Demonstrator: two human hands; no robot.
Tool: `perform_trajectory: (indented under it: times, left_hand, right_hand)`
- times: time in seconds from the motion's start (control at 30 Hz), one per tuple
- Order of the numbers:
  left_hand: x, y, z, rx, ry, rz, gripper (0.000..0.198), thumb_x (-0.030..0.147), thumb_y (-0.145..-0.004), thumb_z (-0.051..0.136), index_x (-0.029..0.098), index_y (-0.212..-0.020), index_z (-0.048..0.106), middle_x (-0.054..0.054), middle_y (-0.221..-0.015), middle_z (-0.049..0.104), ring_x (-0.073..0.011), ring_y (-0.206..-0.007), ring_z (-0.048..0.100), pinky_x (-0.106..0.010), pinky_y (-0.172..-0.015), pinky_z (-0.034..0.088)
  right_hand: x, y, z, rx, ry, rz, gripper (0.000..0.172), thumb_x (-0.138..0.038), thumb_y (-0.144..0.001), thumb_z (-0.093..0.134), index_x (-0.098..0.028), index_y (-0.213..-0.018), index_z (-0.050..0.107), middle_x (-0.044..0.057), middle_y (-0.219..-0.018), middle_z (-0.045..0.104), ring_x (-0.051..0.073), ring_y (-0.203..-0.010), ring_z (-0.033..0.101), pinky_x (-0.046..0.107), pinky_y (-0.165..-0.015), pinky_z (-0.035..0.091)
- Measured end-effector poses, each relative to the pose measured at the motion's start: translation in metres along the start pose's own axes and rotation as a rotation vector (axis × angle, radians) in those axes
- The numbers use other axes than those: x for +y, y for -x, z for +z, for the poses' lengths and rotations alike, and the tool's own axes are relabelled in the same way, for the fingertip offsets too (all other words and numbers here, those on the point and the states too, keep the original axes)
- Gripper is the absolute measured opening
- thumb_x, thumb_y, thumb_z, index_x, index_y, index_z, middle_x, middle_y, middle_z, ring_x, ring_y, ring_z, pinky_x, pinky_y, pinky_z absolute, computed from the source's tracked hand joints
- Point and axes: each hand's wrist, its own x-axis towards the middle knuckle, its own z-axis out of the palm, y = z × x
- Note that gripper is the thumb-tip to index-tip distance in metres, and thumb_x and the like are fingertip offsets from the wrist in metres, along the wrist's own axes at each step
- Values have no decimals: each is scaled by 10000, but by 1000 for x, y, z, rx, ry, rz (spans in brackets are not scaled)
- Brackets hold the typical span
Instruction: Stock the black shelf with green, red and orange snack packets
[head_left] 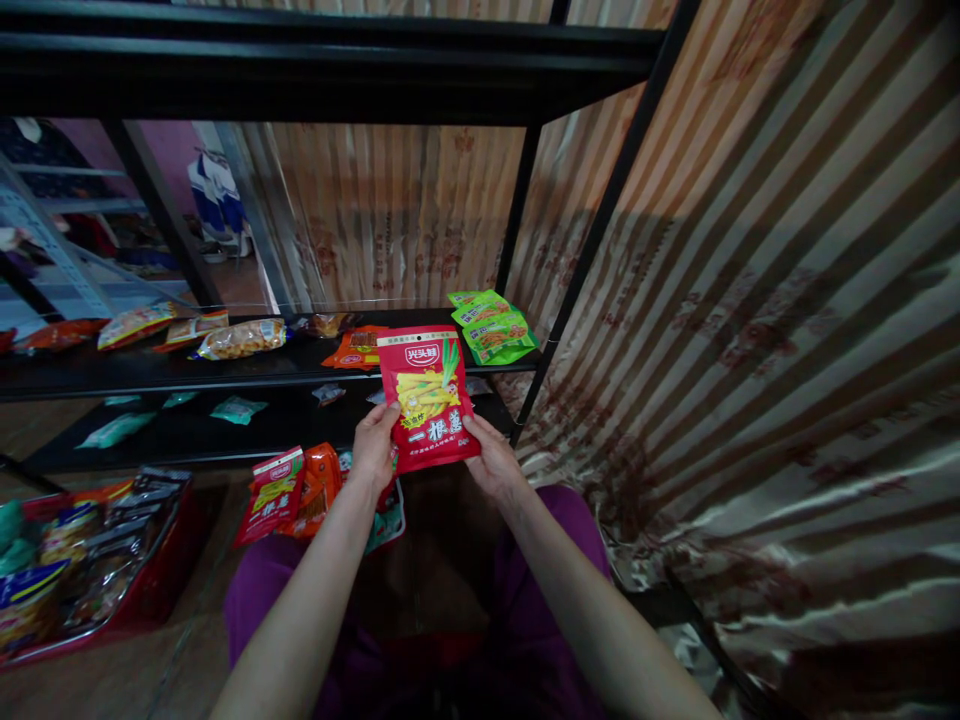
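A red snack bag (426, 400) with yellow sticks and a green onion printed on it is held upright in front of the shelf. My left hand (375, 443) grips its left edge, thumb on the front. On its lower right edge, my right hand (489, 458) pinches it the same way. Behind the bag, an orange snack packet (352, 347) lies on the black shelf (300, 367). Several green snack packets (495, 328) overlap to the right. Below my left forearm, another red snack bag (271, 494) rests with orange packets (319, 488) in a basket partly hidden by my arm.
A red basket (161, 575) full of packets stands on the floor at left. More snack bags (244, 339) line the shelf leftward, and teal packets (238, 409) lie on the lower board. A black post (600, 230) and striped curtain (750, 330) bound the right side.
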Motion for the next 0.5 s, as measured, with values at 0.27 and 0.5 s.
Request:
perform_trajectory:
  times: [0.27, 0.5]
  left_hand:
    - [-10, -1, -20, 45, -77, 33, 347, 321, -554, 803, 150, -818, 657, -32, -692, 703, -153, -566, 648, -262, -579, 512]
    - [-15, 4, -27, 52, -77, -6, 363, 333, -541, 806, 153, -815, 652, -36, -694, 703, -163, -569, 648, -285, -595, 518]
  right_hand:
    - [-16, -5, 12, 48, 216, -16, 364, -394, -494, 850, -220, -778, 701, -19, -732, 732, 136, -664, 665, 246, -637, 516]
    - [-24, -10, 27, 53, 190, -68, 408, -381, -429, 864, -200, -752, 694, -11, -675, 721, 154, -587, 643, 285, -615, 520]
